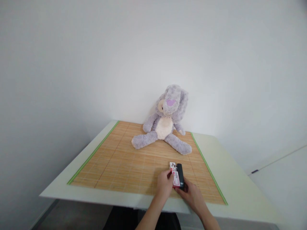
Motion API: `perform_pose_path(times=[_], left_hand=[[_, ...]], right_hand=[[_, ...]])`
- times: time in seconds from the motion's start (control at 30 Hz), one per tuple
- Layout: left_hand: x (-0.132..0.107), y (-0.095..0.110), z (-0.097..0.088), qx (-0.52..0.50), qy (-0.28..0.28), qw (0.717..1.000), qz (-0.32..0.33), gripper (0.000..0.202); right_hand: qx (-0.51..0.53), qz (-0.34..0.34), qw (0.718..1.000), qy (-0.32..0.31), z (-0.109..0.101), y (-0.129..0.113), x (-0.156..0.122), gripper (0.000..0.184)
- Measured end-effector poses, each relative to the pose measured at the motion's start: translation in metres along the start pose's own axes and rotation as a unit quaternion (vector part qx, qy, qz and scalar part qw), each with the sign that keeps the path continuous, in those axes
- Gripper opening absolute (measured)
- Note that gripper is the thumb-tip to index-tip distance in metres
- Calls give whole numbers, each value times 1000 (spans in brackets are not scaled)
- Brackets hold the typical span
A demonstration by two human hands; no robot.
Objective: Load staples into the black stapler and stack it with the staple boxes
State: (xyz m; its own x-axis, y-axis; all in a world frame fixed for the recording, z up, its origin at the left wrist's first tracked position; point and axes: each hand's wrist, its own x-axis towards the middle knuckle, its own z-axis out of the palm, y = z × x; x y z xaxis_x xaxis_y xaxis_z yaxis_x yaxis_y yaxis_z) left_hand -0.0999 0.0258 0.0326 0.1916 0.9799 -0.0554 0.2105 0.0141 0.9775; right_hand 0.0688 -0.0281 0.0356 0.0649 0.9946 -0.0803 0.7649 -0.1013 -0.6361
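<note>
A small white box with red print [176, 179] lies near the front of the bamboo mat, lengthwise away from me. Close along its right side is a dark, narrow object with a rounded far end [180, 172], shaped like a stapler. My left hand [165, 182] has its fingers curled against the left side of the box, thumb and index finger at its upper face. My right hand [190, 193] grips the near end of the dark object, its fingertips reaching the box's near edge. Parts of both near ends are hidden by the fingers.
A grey plush rabbit [164, 127] sits on the mat against the white wall, legs spread toward me. The bamboo mat [120, 169] has green edging and covers much of the white table [216, 150]. The table's front edge runs just below my hands.
</note>
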Motion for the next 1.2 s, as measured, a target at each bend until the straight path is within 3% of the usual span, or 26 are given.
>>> perform_pose_path(times=[0.17,0.33,0.77,1.03,1.13,1.2], left_hand=[[10,22,60,-8,-15,1000,-18,36],[17,27,83,-20,-28,999,-21,38],[37,5,90,-24,-25,999,-1,32],[38,11,92,19,-22,1000,3,34],[33,17,77,51,-16,998,15,38],[27,17,52,79,2,996,37,44]], right_hand=[[-3,54,998,24,-50,28,-2,41],[18,61,997,44,-76,23,-2,43],[16,42,999,32,-71,49,11,42],[8,25,999,20,-67,61,15,50],[14,30,999,37,-67,66,10,70],[36,39,995,87,-66,68,2,87]])
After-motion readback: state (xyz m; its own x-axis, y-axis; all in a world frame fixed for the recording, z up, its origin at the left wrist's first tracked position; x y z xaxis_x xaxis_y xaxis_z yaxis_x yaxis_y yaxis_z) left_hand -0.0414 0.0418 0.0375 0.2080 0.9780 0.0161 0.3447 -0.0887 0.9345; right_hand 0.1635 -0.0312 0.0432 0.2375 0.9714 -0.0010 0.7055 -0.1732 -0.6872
